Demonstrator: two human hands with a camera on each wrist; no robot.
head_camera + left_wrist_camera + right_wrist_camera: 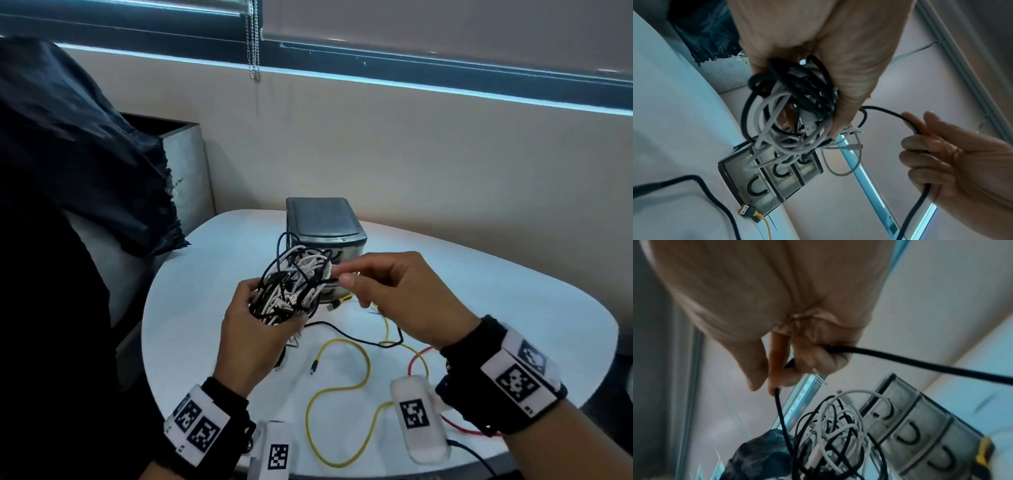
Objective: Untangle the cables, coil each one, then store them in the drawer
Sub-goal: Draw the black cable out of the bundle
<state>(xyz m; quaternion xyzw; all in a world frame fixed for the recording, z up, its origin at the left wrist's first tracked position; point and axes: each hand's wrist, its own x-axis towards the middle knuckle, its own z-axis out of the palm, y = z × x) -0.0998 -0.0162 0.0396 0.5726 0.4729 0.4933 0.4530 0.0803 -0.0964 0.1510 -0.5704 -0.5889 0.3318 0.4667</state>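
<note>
The left hand (255, 329) grips a tangled bundle of black and white cables (294, 286), fingers curled round it, held above the white table (191, 308) just in front of the small drawer unit (325, 222). The right hand (400, 294) pinches a black cable (888, 112) between thumb and fingers beside the bundle; this cable loops out of the tangle and runs down through the hand. On the table near the wrists lie a yellow cable (342, 387) and a red cable (419, 356). The drawers in the unit are closed.
</note>
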